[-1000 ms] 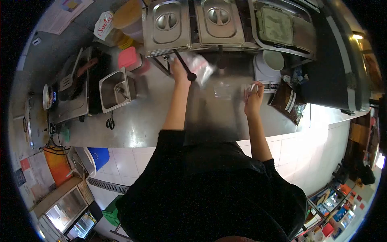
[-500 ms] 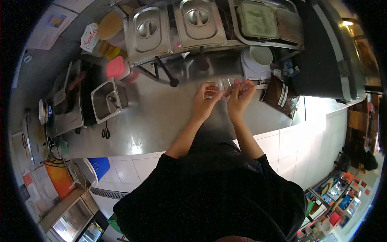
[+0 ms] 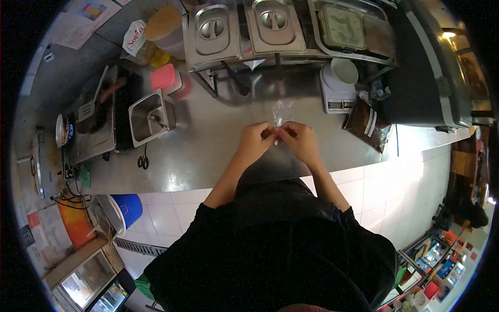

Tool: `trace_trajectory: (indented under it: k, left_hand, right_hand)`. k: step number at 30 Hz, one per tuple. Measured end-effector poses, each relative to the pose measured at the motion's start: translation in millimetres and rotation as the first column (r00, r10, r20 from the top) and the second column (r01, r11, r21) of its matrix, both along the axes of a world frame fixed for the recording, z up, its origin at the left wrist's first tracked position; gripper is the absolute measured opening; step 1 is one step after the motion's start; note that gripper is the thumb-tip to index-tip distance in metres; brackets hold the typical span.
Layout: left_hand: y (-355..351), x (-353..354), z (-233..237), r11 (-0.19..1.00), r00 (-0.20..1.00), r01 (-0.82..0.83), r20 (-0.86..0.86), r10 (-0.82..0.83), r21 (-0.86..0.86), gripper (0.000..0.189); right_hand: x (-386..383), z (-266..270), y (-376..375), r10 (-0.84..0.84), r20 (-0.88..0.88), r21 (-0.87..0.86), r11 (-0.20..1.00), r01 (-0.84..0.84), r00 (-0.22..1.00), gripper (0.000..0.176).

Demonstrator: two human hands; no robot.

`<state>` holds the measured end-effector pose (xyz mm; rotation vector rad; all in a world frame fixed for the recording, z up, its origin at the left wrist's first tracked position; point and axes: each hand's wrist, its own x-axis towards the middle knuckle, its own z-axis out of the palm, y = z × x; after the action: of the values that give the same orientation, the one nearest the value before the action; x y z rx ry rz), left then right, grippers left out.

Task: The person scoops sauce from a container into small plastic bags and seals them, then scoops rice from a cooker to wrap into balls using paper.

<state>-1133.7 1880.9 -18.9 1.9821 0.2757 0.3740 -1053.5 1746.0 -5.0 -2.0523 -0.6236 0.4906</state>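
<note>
A small clear plastic bag [image 3: 281, 111] is pinched between both hands above the steel counter [image 3: 208, 151]. My left hand [image 3: 255, 139] grips its near end with closed fingertips. Right beside it, my right hand [image 3: 300, 140] pinches the same end, so the two hands' fingertips almost touch. The bag's far part sticks out beyond the fingers. Whatever may be inside it is too small to make out.
A white kitchen scale [image 3: 339, 99] bears a white bowl [image 3: 340, 75] at the right, near a bag of dark contents [image 3: 368, 125]. To the left are a steel container [image 3: 150, 119], scissors [image 3: 143, 158] and a pink-lidded tub [image 3: 165, 79]. Lidded steel pans [image 3: 212, 31] stand along the back.
My hands have come together and moved nearer my body, now pinching the near end of the bag. Earlier they were apart, holding the plastic stretched between them. The view has shifted slightly.
</note>
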Motion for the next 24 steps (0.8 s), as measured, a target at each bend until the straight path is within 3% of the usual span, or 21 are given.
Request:
trace_trajectory:
  k: [2, 3, 5, 6, 9, 11, 12, 14, 18, 20, 21, 23, 24]
  left_hand:
    - [5.4, -10.8, 5.3, 0.983, 0.975, 0.135, -0.159, -0.155, -0.127, 0.015]
    - [8.3, -14.9, 5.6, 0.984, 0.976, 0.131, -0.158, -0.15, -0.124, 0.015]
    - [14.2, -18.7, 7.1, 0.829, 0.936, 0.159, -0.184, -0.299, -0.536, 0.015]
    - [14.9, -19.6, 9.7, 0.831, 0.938, 0.161, -0.179, -0.296, -0.532, 0.015]
    - [14.1, -22.0, 16.9, 0.866, 0.91, 0.193, -0.245, -0.334, -0.462, 0.018]
    - [12.3, -19.9, 10.2, 0.88, 0.94, 0.325, 0.019, -0.34, -0.346, 0.018]
    - [13.7, -19.7, 8.0, 0.882, 0.94, 0.328, 0.026, -0.339, -0.339, 0.018]
    - [15.5, -22.4, 8.2, 0.936, 0.955, 0.266, -0.071, -0.289, -0.231, 0.018]
    - [16.0, -24.1, 9.7, 0.98, 0.986, 0.118, -0.095, -0.134, -0.16, 0.017]
    - [10.4, -21.1, 11.3, 0.999, 0.999, 0.015, -0.028, -0.016, -0.04, 0.02]
    - [8.6, -18.5, 14.1, 0.999, 1.0, 0.016, -0.026, -0.017, -0.036, 0.02]
    - [2.8, -16.5, 35.6, 0.975, 0.992, -0.123, -0.019, 0.128, 0.185, 0.027]
    - [7.6, -15.4, 30.1, 0.975, 0.991, -0.125, -0.021, 0.131, 0.183, 0.027]
  right_hand:
    - [2.9, -3.1, -1.0, 0.204, -0.143, 0.06, 0.978, -0.198, 0.968, 0.023]
    - [5.7, -0.9, -3.9, 0.209, -0.141, 0.063, 0.977, -0.202, 0.968, 0.023]
    - [9.8, 16.4, -6.1, 0.382, -0.374, 0.195, 0.923, -0.331, 0.845, 0.024]
    - [8.7, 17.5, -5.8, 0.385, -0.367, 0.196, 0.922, -0.335, 0.847, 0.024]
    - [5.8, 9.7, -5.9, 0.4, -0.326, 0.199, 0.915, -0.351, 0.857, 0.024]
    - [8.6, 4.3, -1.8, 0.456, -0.294, 0.166, 0.89, -0.425, 0.84, 0.023]
    - [9.7, 4.0, -2.1, 0.457, -0.284, 0.166, 0.889, -0.427, 0.843, 0.023]
    - [4.2, 22.8, 1.7, 0.483, 0.124, -0.085, 0.875, -0.476, 0.867, 0.022]
    - [11.8, 14.9, 1.0, 0.381, 0.268, -0.214, 0.919, -0.331, 0.885, 0.021]
    - [3.9, 23.4, 4.2, 0.354, 0.376, -0.238, 0.93, -0.28, 0.856, 0.019]
    - [1.1, 30.9, 7.9, 0.353, 0.38, -0.235, 0.931, -0.279, 0.855, 0.019]
    - [-5.6, 42.5, 12.5, 0.406, 0.386, -0.254, 0.91, -0.328, 0.828, 0.018]
    - [-3.0, 37.7, 12.7, 0.41, 0.383, -0.256, 0.908, -0.331, 0.828, 0.018]
